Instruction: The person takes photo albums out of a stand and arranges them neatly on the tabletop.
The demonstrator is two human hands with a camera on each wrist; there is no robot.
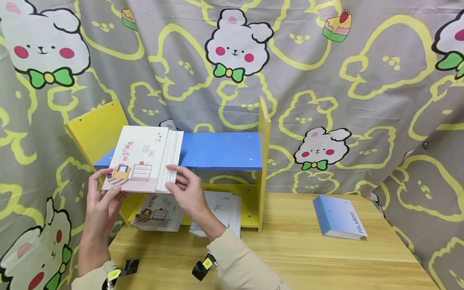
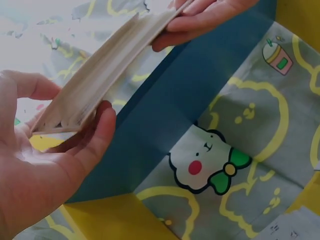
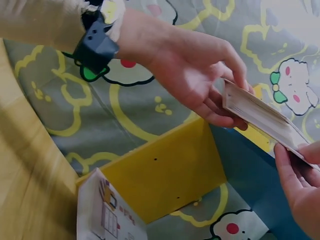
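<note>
A white book point(image 1: 141, 159) with a yellow armchair and a chest of drawers drawn on its cover is held tilted above the shelf unit. My left hand point(image 1: 101, 205) grips its lower left corner, thumb on the cover and fingers behind. At the right edge, my right hand point(image 1: 190, 193) pinches the book between thumb and fingers, where its page edges show. In the left wrist view, pages point(image 2: 100, 75) are visible between the two covers. Behind the book lies the blue upper board point(image 1: 224, 149), which it partly hides.
The shelf unit has yellow side panels point(image 1: 266, 161). Two similar white books, a left one point(image 1: 159, 219) and a right one point(image 1: 228, 205), stand on its yellow lower board point(image 1: 250, 201). A blue book marked POLAROID point(image 1: 340, 215) lies on the wooden table point(image 1: 308, 257). Patterned cloth point(image 1: 308, 100) hangs behind.
</note>
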